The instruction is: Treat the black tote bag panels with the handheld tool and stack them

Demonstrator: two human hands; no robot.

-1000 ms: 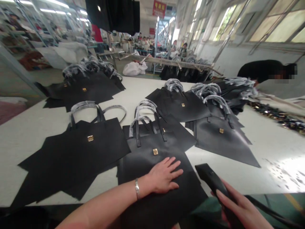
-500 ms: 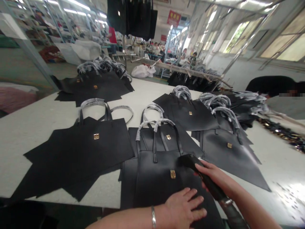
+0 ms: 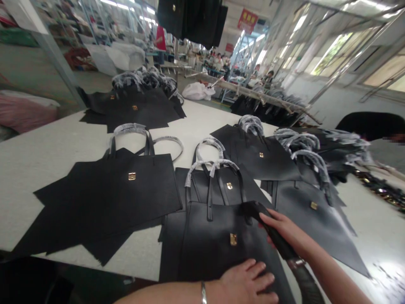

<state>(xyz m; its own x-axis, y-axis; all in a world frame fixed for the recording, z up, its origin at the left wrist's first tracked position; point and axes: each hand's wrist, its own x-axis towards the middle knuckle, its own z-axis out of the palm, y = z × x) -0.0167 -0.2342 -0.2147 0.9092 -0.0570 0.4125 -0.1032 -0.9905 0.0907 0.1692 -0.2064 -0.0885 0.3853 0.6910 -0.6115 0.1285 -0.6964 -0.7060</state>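
Observation:
A black handbag panel (image 3: 209, 249) with a gold clasp (image 3: 233, 239) and film-wrapped handles lies in front of me. My left hand (image 3: 249, 280), fingers spread, rests flat on its lower part. In my right hand (image 3: 286, 230) is a black hand-held nozzle (image 3: 275, 236) with a ribbed hose-like end. Its head is over the panel's upper right, by the foot of a handle. I cannot tell whether it touches the leather. Another clasped panel (image 3: 232, 179) lies partly under this one.
A fanned pile of black panels (image 3: 120, 202) lies left, another pile (image 3: 136, 105) at the far left. More bag pieces (image 3: 310, 219) lie right, beside a strip of shiny metal pieces (image 3: 379, 190). A person's dark top (image 3: 370, 124) shows at the right edge. Black pieces (image 3: 193, 21) hang overhead.
The nozzle has moved up the panel, from beside the clasp to the top edge near the handle's foot. My left hand stays flat on the panel. The whole view has shifted slightly.

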